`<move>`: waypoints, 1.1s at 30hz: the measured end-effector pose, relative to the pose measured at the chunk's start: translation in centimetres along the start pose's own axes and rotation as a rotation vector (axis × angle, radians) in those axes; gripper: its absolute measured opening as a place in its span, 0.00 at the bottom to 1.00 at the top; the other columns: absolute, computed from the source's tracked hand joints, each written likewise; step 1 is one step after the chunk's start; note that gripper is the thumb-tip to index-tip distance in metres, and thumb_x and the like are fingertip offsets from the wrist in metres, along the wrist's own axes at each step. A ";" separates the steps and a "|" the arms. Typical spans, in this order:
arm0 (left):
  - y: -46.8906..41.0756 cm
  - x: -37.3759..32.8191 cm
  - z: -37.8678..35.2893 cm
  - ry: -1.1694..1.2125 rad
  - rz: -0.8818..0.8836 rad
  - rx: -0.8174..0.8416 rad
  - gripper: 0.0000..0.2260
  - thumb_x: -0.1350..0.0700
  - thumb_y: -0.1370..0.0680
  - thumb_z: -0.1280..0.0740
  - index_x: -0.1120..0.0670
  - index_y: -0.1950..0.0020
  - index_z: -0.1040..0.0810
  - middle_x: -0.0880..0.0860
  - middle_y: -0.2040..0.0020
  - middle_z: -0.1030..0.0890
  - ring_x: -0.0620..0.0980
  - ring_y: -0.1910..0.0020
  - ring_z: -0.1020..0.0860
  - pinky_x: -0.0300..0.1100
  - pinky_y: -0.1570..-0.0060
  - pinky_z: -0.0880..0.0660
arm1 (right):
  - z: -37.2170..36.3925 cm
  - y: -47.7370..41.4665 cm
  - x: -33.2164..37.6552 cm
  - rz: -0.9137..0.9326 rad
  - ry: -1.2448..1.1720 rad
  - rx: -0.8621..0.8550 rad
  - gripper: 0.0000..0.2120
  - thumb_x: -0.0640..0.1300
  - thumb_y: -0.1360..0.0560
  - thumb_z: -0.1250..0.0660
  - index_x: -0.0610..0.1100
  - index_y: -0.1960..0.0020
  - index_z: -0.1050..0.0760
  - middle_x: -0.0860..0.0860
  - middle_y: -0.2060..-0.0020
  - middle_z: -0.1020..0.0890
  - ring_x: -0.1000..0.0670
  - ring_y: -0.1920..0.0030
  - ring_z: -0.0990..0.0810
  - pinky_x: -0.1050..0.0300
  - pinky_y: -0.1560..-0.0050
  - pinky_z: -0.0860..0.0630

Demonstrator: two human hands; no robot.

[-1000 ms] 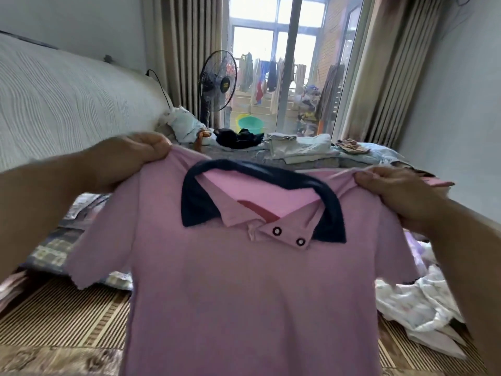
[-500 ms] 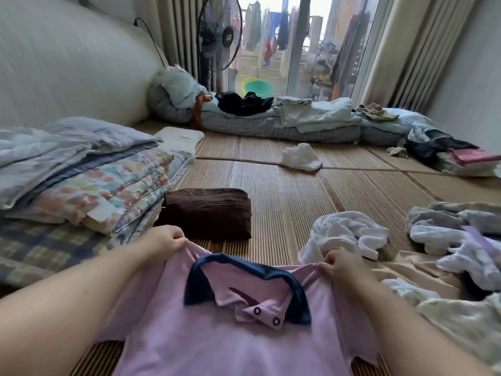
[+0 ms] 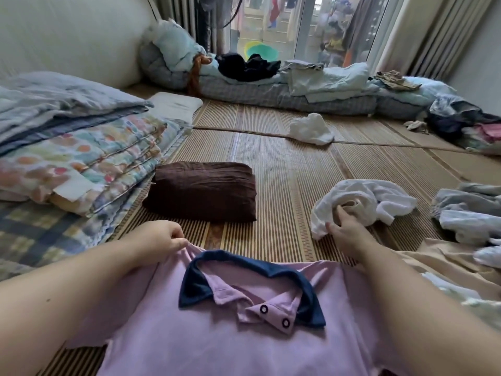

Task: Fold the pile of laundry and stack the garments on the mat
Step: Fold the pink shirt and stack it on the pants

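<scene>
mat (image 3: 284,169) open ahead; brown bundle (image 3: 202,192) left, white cloth (image 3: 379,198) rt.

The pink shirt (image 3: 244,348) with a dark blue collar lies spread out, front up, at the bottom middle, on the straw mat (image 3: 284,164). A folded brown cloth (image 3: 200,194) sits just above it. A crumpled white cloth (image 3: 379,196) lies to the right. Loose clothes (image 3: 466,213) pile at the right edge.

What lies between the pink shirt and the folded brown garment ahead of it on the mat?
Nothing visible. Only a bare strip of mat separates the pink shirt from the folded brown garment. The left hand pinches the shirt's shoulder; the white cloth lies to the right, outside that path.
</scene>
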State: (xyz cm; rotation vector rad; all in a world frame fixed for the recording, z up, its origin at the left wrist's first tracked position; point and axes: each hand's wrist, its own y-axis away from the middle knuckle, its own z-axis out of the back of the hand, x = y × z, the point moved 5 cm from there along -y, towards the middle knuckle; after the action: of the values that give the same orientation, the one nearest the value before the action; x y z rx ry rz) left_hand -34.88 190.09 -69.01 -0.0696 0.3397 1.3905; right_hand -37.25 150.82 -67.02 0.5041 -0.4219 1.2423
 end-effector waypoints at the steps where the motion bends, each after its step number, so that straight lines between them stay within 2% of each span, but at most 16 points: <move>1: 0.1 -0.2 0.2 0.009 -0.013 -0.021 0.06 0.45 0.24 0.34 0.44 0.60 0.24 0.42 0.61 0.21 0.41 0.61 0.25 0.36 0.66 0.34 | 0.4 0.5 0.4 0.046 0.002 -0.051 0.27 0.48 0.20 0.39 0.44 0.24 0.41 0.43 0.26 0.37 0.44 0.27 0.38 0.46 0.27 0.40; 3: 0.5 -1.3 0.8 0.038 -0.070 -0.059 0.04 0.45 0.25 0.33 0.44 0.54 0.21 0.42 0.58 0.21 0.40 0.61 0.24 0.36 0.64 0.32 | 0.9 2.2 1.5 0.180 0.052 -0.135 0.21 0.49 0.24 0.33 0.48 0.32 0.28 0.48 0.33 0.26 0.49 0.36 0.27 0.52 0.36 0.30; 4: 0.6 -2.2 1.0 0.055 -0.109 -0.073 0.06 0.45 0.25 0.33 0.45 0.51 0.20 0.43 0.56 0.20 0.39 0.60 0.24 0.36 0.63 0.31 | 0.6 3.2 2.0 0.246 0.083 -0.105 0.17 0.50 0.26 0.30 0.50 0.37 0.23 0.52 0.40 0.22 0.53 0.42 0.24 0.58 0.42 0.29; 6: 1.0 -4.6 1.1 0.070 -0.210 -0.092 0.11 0.44 0.26 0.32 0.45 0.45 0.20 0.43 0.50 0.21 0.40 0.55 0.23 0.37 0.55 0.28 | -1.1 5.3 2.2 0.300 0.149 0.070 0.14 0.48 0.29 0.26 0.53 0.43 0.19 0.58 0.49 0.21 0.56 0.48 0.22 0.65 0.48 0.28; 8: 1.7 -7.8 0.6 0.054 -0.331 -0.087 0.17 0.42 0.27 0.32 0.44 0.40 0.21 0.44 0.44 0.22 0.44 0.46 0.25 0.41 0.45 0.27 | -2.6 6.4 2.0 0.351 0.315 0.181 0.15 0.47 0.29 0.26 0.51 0.43 0.19 0.57 0.51 0.23 0.56 0.52 0.21 0.72 0.52 0.29; 10: 2.3 -11.0 -0.6 -0.031 -0.429 -0.054 0.20 0.40 0.27 0.33 0.42 0.36 0.24 0.44 0.39 0.24 0.47 0.40 0.26 0.45 0.40 0.27 | -3.2 6.7 2.0 0.409 0.432 0.196 0.11 0.47 0.28 0.27 0.50 0.46 0.17 0.53 0.52 0.21 0.53 0.54 0.21 0.66 0.51 0.26; 11: 2.5 -12.3 -1.3 -0.109 -0.457 -0.032 0.22 0.40 0.27 0.33 0.42 0.34 0.26 0.45 0.37 0.24 0.49 0.39 0.27 0.48 0.40 0.28 | -3.1 6.6 2.0 0.403 0.451 0.184 0.08 0.48 0.28 0.28 0.50 0.49 0.17 0.52 0.53 0.21 0.51 0.53 0.21 0.61 0.50 0.25; 13: 2.6 -13.8 -2.7 -0.267 -0.484 -0.016 0.20 0.42 0.26 0.35 0.42 0.34 0.27 0.46 0.39 0.24 0.52 0.39 0.26 0.49 0.43 0.27 | -3.0 6.2 1.9 0.358 0.428 0.143 0.05 0.48 0.27 0.30 0.49 0.54 0.18 0.52 0.56 0.20 0.50 0.54 0.22 0.57 0.54 0.26; 16: 2.1 -14.2 -3.4 -0.293 -0.458 -0.060 0.12 0.48 0.24 0.39 0.45 0.42 0.23 0.49 0.45 0.23 0.54 0.44 0.24 0.49 0.51 0.26 | -3.3 5.5 1.8 0.353 0.357 0.154 0.03 0.47 0.25 0.33 0.49 0.54 0.23 0.55 0.58 0.23 0.51 0.55 0.24 0.59 0.56 0.32; 20: 0.3 -13.1 -3.1 0.013 -0.307 -0.098 0.11 0.47 0.24 0.39 0.45 0.47 0.20 0.48 0.49 0.19 0.52 0.50 0.22 0.43 0.58 0.29 | -4.5 4.5 2.2 0.451 0.416 0.257 0.04 0.49 0.26 0.32 0.50 0.53 0.21 0.56 0.57 0.25 0.53 0.56 0.25 0.58 0.55 0.29; 22: -0.5 -12.4 -2.7 0.125 -0.227 -0.123 0.11 0.47 0.25 0.39 0.43 0.47 0.19 0.46 0.49 0.18 0.51 0.50 0.21 0.42 0.58 0.29 | -4.5 3.7 2.2 0.392 0.370 0.204 0.06 0.50 0.24 0.35 0.49 0.56 0.23 0.52 0.57 0.22 0.49 0.56 0.24 0.56 0.55 0.28; 24: -1.2 -12.0 -2.7 0.134 -0.163 -0.117 0.10 0.46 0.24 0.38 0.43 0.48 0.19 0.46 0.50 0.18 0.51 0.50 0.21 0.42 0.56 0.27 | -4.5 2.7 2.1 0.292 0.314 0.121 0.09 0.52 0.22 0.38 0.49 0.58 0.27 0.49 0.55 0.21 0.47 0.55 0.23 0.54 0.55 0.28; 28: -1.9 -11.1 -3.0 0.076 -0.066 -0.038 0.11 0.43 0.23 0.38 0.46 0.52 0.19 0.48 0.53 0.18 0.51 0.54 0.23 0.43 0.55 0.26 | -4.4 2.5 1.8 0.189 0.252 0.071 0.08 0.52 0.23 0.37 0.48 0.54 0.26 0.48 0.54 0.20 0.46 0.54 0.23 0.54 0.55 0.29; 33: -0.5 -6.5 -0.7 0.023 -0.049 0.144 0.19 0.38 0.21 0.43 0.50 0.50 0.20 0.49 0.55 0.19 0.49 0.56 0.22 0.41 0.56 0.28 | -0.6 5.4 -2.4 0.079 0.380 0.155 0.18 0.62 0.26 0.35 0.47 0.58 0.23 0.52 0.62 0.20 0.51 0.60 0.23 0.56 0.63 0.32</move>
State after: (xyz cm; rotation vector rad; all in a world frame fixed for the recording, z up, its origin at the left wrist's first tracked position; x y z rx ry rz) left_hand -35.46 183.66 -67.95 0.0243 0.4529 1.3138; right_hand -43.04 150.59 -68.18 0.3726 -0.0239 1.4183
